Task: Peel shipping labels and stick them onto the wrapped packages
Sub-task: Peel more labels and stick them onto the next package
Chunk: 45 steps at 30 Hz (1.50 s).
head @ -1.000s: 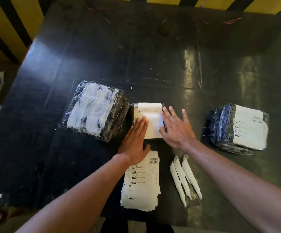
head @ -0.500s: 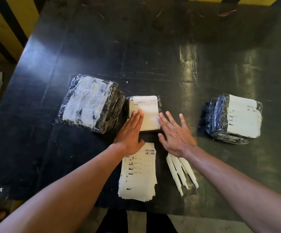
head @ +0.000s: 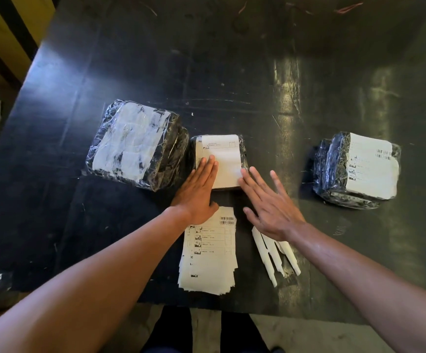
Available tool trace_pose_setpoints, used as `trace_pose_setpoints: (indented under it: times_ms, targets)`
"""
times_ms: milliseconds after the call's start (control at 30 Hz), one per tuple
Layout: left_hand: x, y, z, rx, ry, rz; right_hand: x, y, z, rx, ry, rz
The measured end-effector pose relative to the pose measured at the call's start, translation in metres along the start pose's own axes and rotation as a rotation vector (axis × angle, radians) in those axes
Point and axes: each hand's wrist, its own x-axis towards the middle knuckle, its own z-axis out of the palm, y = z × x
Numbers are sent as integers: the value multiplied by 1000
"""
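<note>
A small black wrapped package (head: 242,151) lies mid-table with a white shipping label (head: 223,159) on its top. My left hand (head: 198,192) lies flat, its fingers resting on the label's near left part. My right hand (head: 270,205) is spread flat, its fingertips at the label's near right corner. A stack of printed labels (head: 210,256) lies on the table just below my left hand. A larger wrapped package (head: 135,143) sits to the left, its top patchy white. Another wrapped package (head: 354,169) with a label on top stands at the right.
Several white peeled backing strips (head: 273,256) lie under my right wrist. The black table (head: 207,72) stretches away behind the packages; its near edge runs below the label stack. A yellow and black striped surface (head: 5,34) borders the table at the far left.
Both hands have slid toward me over the label. My right hand has drawn back to the label's near right corner and spread wider. The left fingers stay on the label.
</note>
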Motion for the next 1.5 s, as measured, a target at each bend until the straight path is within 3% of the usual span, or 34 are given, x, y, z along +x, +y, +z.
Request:
trace_pose_setpoints:
  times_ms: [167,333,433,633,933,1100,1200,1267,1500]
  targets:
    - [-14,12,7,236,21,160,27,-21,-3,102,-33,59]
    - [-38,-17,3,263,-9,146,27,-19,1,99,-54,74]
    - [-49,-21,-8,196,-60,113,28,-21,-5,107,-84,81]
    - [-33,17,-27,-28,63,98,27,-27,-10,124,-112,106]
    - [-26,10,-24,-38,106,-8,29,-21,-10,145,-95,89]
    - [-11,20,-35,-63,245,-74,31,-24,-16,178,-116,109]
    - [3,27,-29,-17,95,40,31,-26,-15,195,-101,114]
    - [11,24,-24,61,20,23,30,-25,-14,194,-96,110]
    - [-2,14,-20,114,85,-151,30,-23,-16,197,-118,111]
